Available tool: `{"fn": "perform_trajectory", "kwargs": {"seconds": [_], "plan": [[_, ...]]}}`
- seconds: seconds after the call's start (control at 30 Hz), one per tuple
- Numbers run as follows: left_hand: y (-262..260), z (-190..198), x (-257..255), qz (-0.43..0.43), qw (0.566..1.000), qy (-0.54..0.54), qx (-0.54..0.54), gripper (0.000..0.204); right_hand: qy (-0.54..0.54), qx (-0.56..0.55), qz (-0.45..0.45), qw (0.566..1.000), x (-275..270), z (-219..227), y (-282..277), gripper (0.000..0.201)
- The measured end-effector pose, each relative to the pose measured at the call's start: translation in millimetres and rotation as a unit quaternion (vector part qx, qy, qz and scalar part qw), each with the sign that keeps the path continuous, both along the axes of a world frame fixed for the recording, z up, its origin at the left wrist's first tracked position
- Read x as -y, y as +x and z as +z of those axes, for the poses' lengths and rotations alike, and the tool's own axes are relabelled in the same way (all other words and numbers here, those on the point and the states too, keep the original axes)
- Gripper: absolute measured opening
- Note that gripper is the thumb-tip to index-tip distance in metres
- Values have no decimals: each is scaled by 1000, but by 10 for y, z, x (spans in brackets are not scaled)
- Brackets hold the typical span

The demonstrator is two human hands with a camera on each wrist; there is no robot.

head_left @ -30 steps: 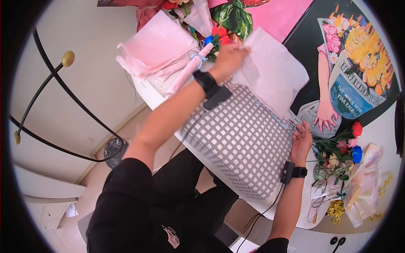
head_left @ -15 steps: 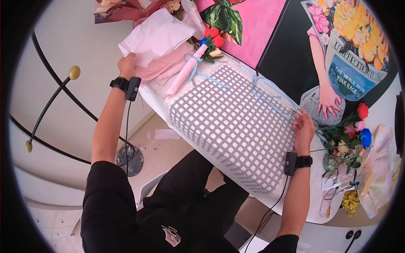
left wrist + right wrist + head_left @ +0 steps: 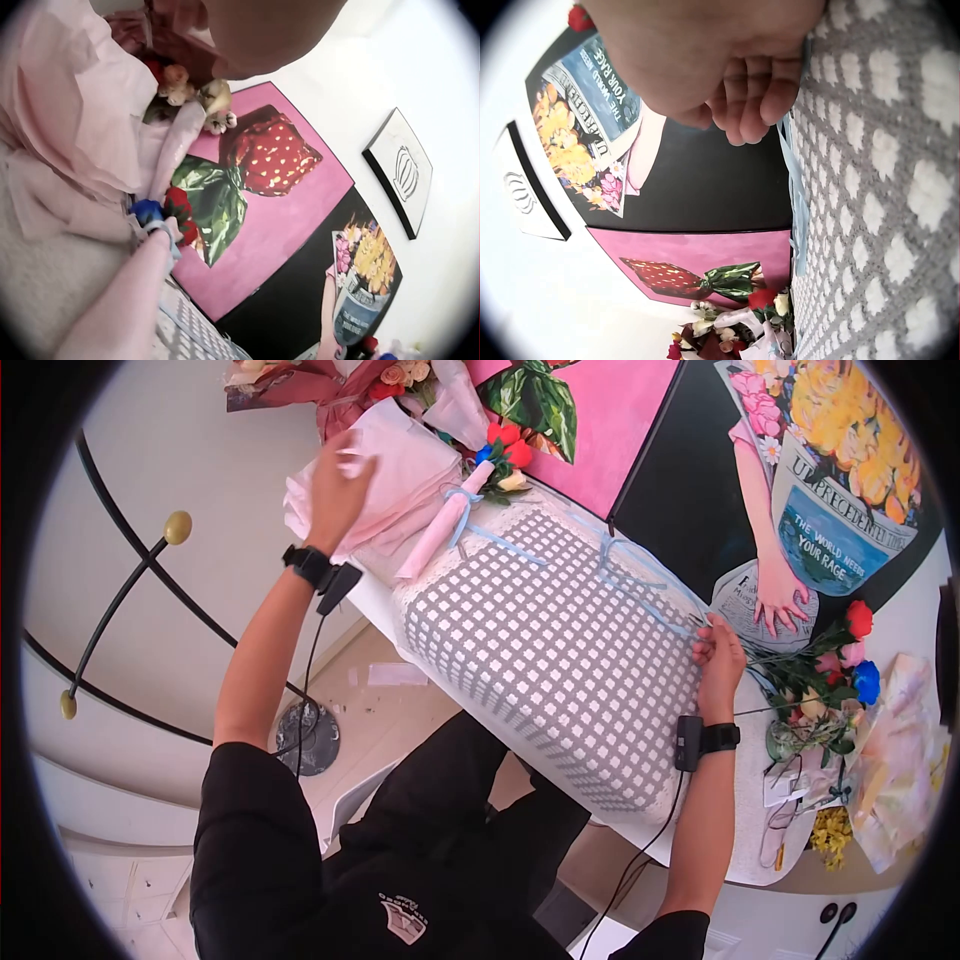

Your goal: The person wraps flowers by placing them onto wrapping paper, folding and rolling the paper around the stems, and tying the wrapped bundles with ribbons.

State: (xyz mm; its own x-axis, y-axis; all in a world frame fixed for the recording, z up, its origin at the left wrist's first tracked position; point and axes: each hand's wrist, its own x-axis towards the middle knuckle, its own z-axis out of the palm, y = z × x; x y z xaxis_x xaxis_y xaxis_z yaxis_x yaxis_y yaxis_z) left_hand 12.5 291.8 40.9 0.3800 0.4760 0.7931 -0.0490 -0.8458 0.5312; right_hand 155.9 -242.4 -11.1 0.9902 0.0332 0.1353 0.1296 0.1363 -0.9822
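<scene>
My left hand is over a stack of pale pink wrapping paper at the table's far left, fingers loosely spread. Below it lies a rolled pink paper bundle tied with blue ribbon, with red and blue flowers at its top end. At the right side of the grey-and-white patterned cloth, my right hand rests with fingers loosely curled. Close to its fingertips runs a loose light blue ribbon. The right wrist view shows the curled fingers with nothing visible between them.
Behind the cloth lean a pink painting and a black painting. Red and blue flowers and a wrapped bouquet lie at right. Another bouquet stands at the back left. A black curved metal stand rises left.
My left hand has carried a pale sheet from over the cloth to the paper stack at left, let it go, and moved up over it. The right hand has barely moved.
</scene>
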Motion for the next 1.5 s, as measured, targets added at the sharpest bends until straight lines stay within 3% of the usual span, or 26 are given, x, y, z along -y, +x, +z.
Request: {"fn": "perform_trajectory", "kwargs": {"seconds": [0.1, 0.27, 0.37, 0.63, 0.73, 0.8, 1.03, 1.17, 1.3, 1.43, 1.5], "plan": [[210, 3, 337, -87, 986, 16, -139, 48, -18, 8, -12, 1000, 3, 14, 14, 27], [516, -100, 678, -24, 952, 16, -303, 65, -26, -3, -4, 1000, 4, 24, 9, 29], [607, -155, 692, -8, 935, 45, -353, 62, -16, 3, 7, 1000, 29, -4, 28, 28], [647, -260, 494, -92, 964, 11, -251, 51, -16, 9, -4, 1000, -2, -30, 53, 24], [634, -221, 541, -155, 954, -79, -243, 47, -20, 11, -5, 1000, -11, -27, 65, 24], [665, -238, 578, -243, 925, -222, -190, 41, -29, 12, -4, 999, 7, -61, 54, 24], [700, 41, 1018, -320, 898, -285, -100, 37, -28, 8, -8, 1000, -14, -40, 34, 23], [730, 285, 1484, -382, 863, -327, -53, 34, -18, 15, -7, 1000, -14, -27, 55, 23], [779, 291, 2089, -521, 769, -359, -88, 32, -17, 25, 3, 1000, -18, -55, 65, 23], [951, 248, 2779, -644, 683, -307, -159, 33, -4, 39, 21, 999, -36, 63, -20, 35], [1111, 132, 3007, -668, 668, -250, -210, 30, 42, 30, 53, 997, -59, 109, -25, 47]]}}
